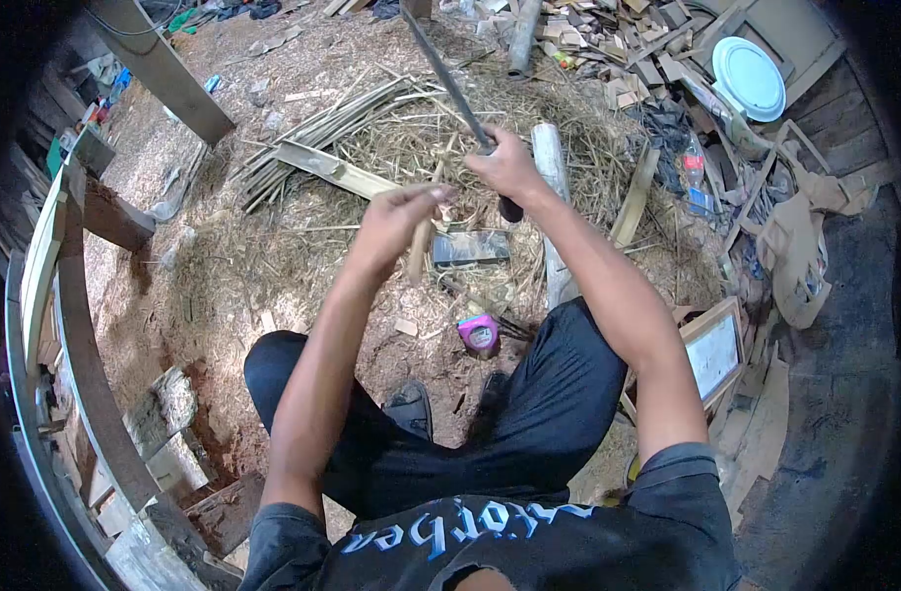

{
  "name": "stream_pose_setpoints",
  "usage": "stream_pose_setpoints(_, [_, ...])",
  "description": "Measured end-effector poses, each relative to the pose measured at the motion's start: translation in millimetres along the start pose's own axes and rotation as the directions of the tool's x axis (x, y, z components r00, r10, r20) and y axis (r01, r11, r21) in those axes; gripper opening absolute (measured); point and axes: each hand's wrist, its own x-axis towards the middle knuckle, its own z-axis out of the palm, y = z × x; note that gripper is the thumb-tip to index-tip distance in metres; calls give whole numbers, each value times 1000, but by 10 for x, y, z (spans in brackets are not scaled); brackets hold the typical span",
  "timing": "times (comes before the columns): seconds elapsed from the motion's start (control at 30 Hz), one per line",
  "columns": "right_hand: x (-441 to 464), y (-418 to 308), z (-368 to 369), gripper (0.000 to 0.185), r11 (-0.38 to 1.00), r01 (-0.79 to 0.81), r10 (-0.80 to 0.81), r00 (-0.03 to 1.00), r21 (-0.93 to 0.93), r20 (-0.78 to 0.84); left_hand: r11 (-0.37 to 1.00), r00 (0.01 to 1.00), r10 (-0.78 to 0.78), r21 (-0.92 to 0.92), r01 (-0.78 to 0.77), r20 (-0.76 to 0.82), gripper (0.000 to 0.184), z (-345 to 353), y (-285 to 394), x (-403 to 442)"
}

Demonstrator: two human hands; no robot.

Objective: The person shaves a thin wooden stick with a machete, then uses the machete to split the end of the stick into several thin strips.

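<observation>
My right hand [507, 172] is closed around the dark handle of a long, narrow machete [445, 79], whose blade points up and away toward the top of the view. Close by on its left, my left hand [396, 225] has its fingers pinched on a short light-brown wooden strip [420, 254]; part of the strip is hidden behind the fingers. Below both hands, a dark rectangular block [470, 247] lies on the ground among shavings. A pink tape measure [479, 333] rests nearer my feet, beside some dark-handled tools partly covered by debris.
Long split bamboo strips [322, 138] are piled ahead on the left. A pale log [550, 163] lies right of my hands. Wooden posts [165, 69] stand at left. Scrap wood [657, 49], a round pale-blue lid [749, 79] and a framed panel [714, 353] are at right.
</observation>
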Motion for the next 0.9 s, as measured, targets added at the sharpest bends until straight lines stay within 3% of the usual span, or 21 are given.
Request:
stream_pose_setpoints(0.13, [-91,-304,60,41,998,-27,17,980,49,198,990,1000,-29,-138,30,10,39,-32,308,77])
stream_pose_setpoints(0.3, [-177,-346,126,35,994,-77,56,964,72,261,940,991,-117,-313,134,72,41,-104,492,284])
stream_pose_setpoints(0.4, [-193,-278,157,20,912,-164,13,928,377,373,974,991,-135,-186,132,-3,45,-70,569,416])
stream_pose_setpoints(0.47, [-258,-341,145,19,897,-234,78,919,375,385,973,991,-92,-200,111,98,52,-90,510,598])
stream_pose_setpoints(0.57, [-175,-212,235,20,884,-299,161,916,360,367,976,990,-115,-177,128,83,59,60,441,783])
stream_pose_setpoints(0.6, [-144,-175,251,20,897,-286,167,926,337,340,998,997,-54,-35,56,51,66,64,397,828])
stream_pose_setpoints(0.63, [-137,-119,262,20,909,-277,177,933,313,312,998,997,-55,-37,57,55,66,95,360,906])
stream_pose_setpoints(0.67, [-140,-55,268,20,908,-281,182,933,311,310,959,976,194,229,-167,-101,66,155,314,995])
stream_pose_setpoints(0.7, [-182,-128,247,19,895,-304,209,932,326,297,803,871,458,503,-320,-179,66,232,283,1038])
stream_pose_setpoints(0.77, [-225,-203,245,18,882,-328,236,929,339,285,777,828,513,533,-335,-227,60,328,398,1003])
stream_pose_setpoints(0.83, [-205,-217,259,16,849,-398,307,907,348,288,687,702,692,453,-568,-170,56,302,465,1144])
stream_pose_setpoints(0.87, [-180,-146,239,18,892,-344,254,918,293,305,653,617,755,329,-682,-220,47,374,484,1265])
stream_pose_setpoints(0.9, [-188,-142,211,18,893,-343,255,918,289,303,653,616,756,325,-684,-221,47,439,482,1252])
